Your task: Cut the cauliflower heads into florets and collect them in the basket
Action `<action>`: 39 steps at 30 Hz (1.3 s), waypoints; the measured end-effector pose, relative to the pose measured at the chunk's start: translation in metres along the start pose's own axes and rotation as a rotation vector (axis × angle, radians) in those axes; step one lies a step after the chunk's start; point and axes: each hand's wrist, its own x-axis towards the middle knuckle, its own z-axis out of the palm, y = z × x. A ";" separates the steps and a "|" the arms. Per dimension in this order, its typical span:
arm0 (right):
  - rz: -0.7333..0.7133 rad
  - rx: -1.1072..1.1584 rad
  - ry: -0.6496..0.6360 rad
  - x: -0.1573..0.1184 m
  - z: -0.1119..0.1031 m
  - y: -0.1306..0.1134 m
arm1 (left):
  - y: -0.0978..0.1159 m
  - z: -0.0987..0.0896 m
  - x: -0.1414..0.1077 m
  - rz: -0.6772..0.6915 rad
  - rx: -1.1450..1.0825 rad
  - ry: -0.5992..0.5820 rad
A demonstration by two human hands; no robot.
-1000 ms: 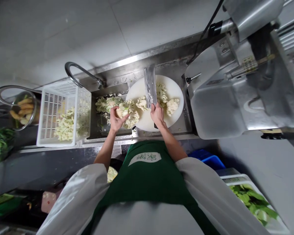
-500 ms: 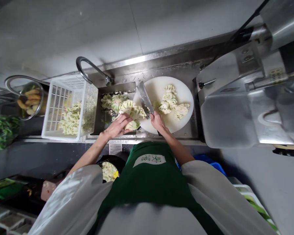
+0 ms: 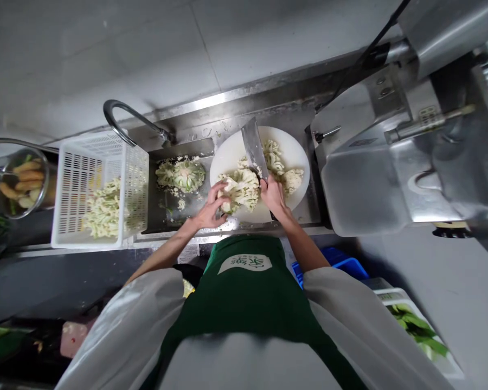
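Observation:
A large head of cauliflower (image 3: 244, 189) rests on the left part of the round white cutting board (image 3: 223, 149). My left hand (image 3: 212, 208) grips it from its left side, fingers around the edge. In my right hand (image 3: 274, 196) is a cleaver (image 3: 254, 143), its broad blade pointing away from me just right of the cauliflower. Cut cauliflower pieces (image 3: 291, 180) lie on the board behind and right of the blade, partly hidden by it and by my hand.
Left of the board, a sink (image 3: 195, 203) holds more cauliflower (image 3: 187, 176) and crumbs. A white plastic basket (image 3: 57, 200) of florets stands further left, under a curved faucet (image 3: 122, 105). To the right stands a large metal machine (image 3: 366, 189). A blue crate (image 3: 345, 262) sits below.
My left hand has brought the cauliflower right, from the sink onto the board. My right hand keeps the cleaver, now further over the board. The whole view has shifted somewhat.

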 end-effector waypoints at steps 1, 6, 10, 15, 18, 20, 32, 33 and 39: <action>0.000 -0.003 0.013 -0.003 0.000 0.000 | 0.007 0.011 0.000 -0.046 -0.023 0.083; 0.019 0.013 0.147 -0.016 -0.012 0.002 | 0.036 0.056 0.013 -0.364 -0.016 0.525; -0.022 0.081 0.241 -0.028 -0.020 0.000 | 0.051 0.060 0.025 -0.546 0.007 0.612; -0.179 0.155 0.161 -0.038 -0.001 -0.011 | 0.053 0.056 0.024 -0.567 -0.015 0.599; -0.227 0.165 0.077 -0.037 0.012 -0.014 | 0.047 0.058 0.022 -0.534 -0.032 0.651; -0.231 0.155 0.048 -0.035 0.015 -0.013 | 0.042 0.059 0.021 -0.499 -0.071 0.671; -0.147 0.078 -0.071 -0.018 0.024 -0.036 | 0.029 0.061 0.017 -0.362 -0.153 0.684; -0.132 0.098 -0.060 -0.016 0.024 -0.034 | 0.030 0.062 0.017 -0.372 -0.150 0.702; -0.032 0.199 0.180 -0.025 0.007 -0.018 | 0.030 0.066 0.012 -0.441 -0.144 0.746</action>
